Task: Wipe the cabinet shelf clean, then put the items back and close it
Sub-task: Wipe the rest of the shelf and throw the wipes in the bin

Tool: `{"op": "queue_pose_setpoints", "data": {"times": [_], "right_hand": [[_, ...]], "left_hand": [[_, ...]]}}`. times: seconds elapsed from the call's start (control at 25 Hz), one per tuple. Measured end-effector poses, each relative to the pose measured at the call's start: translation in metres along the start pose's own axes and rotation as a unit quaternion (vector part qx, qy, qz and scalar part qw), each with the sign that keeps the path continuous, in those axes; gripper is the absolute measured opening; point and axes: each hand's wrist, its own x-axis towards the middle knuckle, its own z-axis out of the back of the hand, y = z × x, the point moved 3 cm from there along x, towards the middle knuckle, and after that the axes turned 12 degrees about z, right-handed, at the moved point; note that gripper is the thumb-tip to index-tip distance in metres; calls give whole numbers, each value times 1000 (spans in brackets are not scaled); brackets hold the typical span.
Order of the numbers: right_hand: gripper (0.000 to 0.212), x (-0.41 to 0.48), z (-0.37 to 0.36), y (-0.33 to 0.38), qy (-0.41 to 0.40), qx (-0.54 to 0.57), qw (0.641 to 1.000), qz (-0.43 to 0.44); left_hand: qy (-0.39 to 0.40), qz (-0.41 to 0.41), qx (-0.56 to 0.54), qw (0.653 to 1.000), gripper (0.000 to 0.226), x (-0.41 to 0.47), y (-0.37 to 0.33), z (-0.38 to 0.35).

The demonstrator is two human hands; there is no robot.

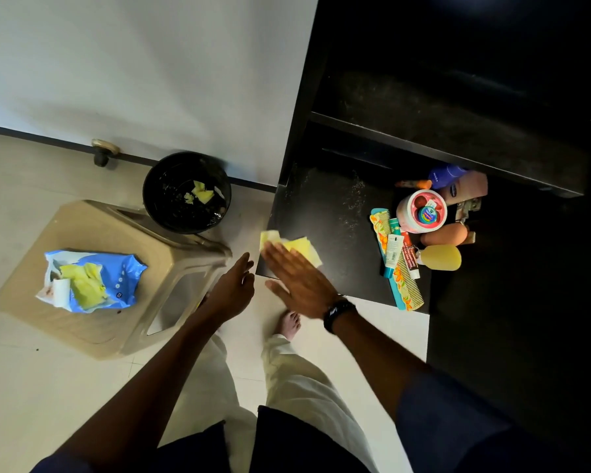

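My right hand lies flat with straight fingers on a yellow wipe at the front left corner of the black cabinet shelf. Pale dust streaks mark the shelf further in. My left hand hovers just left of the shelf's corner, fingers loosely extended, holding nothing. On the right of the shelf stand the toiletries: a white jar with a pink lid, combs, tubes, a yellow bottle and lotion bottles.
A black bin with used yellow wipes stands on the floor by the wall. A beige plastic stool carries a blue wipe pack. A dusty upper shelf sits above. My bare foot is below the shelf edge.
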Motion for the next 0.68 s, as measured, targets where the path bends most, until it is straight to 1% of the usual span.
{"op": "queue_pose_setpoints", "data": {"times": [0.08,0.16,0.2,0.28,0.44,0.52,0.6,0.68], "right_hand": [[60,27,22,-28,2,-7,1000,-15],[62,54,37,-47,6,-13,998,-66],[63,64,40,-49,7,-13,996,-85],[64,69,35,-42,3,-11,995,-96],[64,25,-3,10,0,-17,999,-41],[62,-8,-20,32,-3,-10,999,-30],[59,-38,-26,31,-3,-1,999,-37],[59,-52,-17,9,-20,19,996,-88]], "left_hand": [[2,3,-8,1000,53,-2,6,1],[-3,2,-13,1000,52,-3,13,3],[-4,3,-14,1000,52,-4,17,4],[-5,12,-20,1000,51,-4,24,5],[-5,21,-25,999,50,-4,30,2],[1,16,-13,1000,50,-4,29,-1],[11,15,-20,1000,49,-4,25,-1],[9,8,-32,999,49,-1,20,2]]}}
